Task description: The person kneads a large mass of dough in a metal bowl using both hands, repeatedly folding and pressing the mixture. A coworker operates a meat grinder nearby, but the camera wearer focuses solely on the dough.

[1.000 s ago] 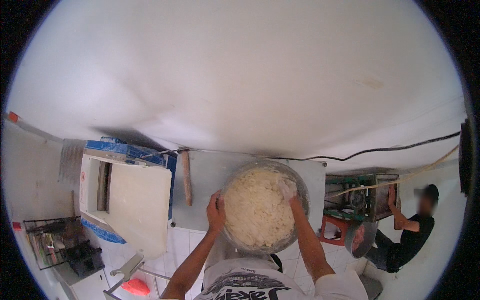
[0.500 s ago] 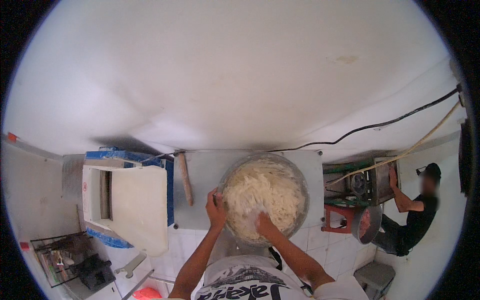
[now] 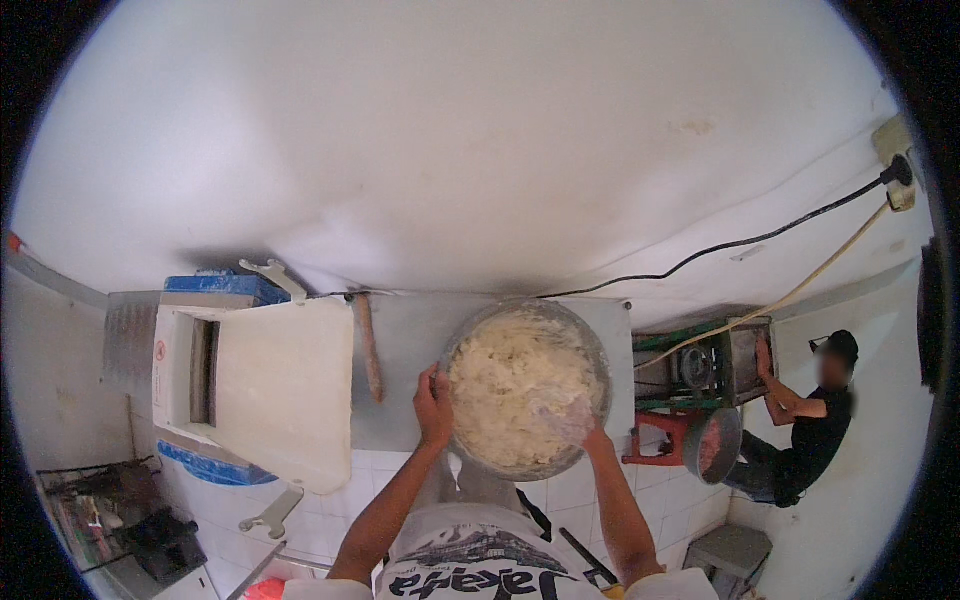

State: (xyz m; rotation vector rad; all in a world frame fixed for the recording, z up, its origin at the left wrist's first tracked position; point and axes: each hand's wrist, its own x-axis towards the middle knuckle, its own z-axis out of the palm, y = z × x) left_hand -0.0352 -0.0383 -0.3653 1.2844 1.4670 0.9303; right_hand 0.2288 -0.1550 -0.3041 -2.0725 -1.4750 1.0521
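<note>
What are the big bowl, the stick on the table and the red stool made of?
The big bowl looks like dull metal: it's grey with a thin rim. The stick is probably unpolished wood, being brown and slightly uneven. The red stool may be plastic, evenly bright; I can't tell how shiny.

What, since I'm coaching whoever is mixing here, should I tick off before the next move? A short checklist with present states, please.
1. Left hand at the bowl: ok, against its left rim; how firmly, the view does not show.
2. Right hand in the dough: ok, at the lower right of the mix.
3. Dough smooth and even: not ok, the surface looks ragged and lumpy.
4. Bowl's base fully on the table: cannot tell, the base is hidden.
5. Wooden stick clear of the bowl: ok, lying apart to its left.
6. Co-worker clear of the bowl: ok, off to the right.
</note>
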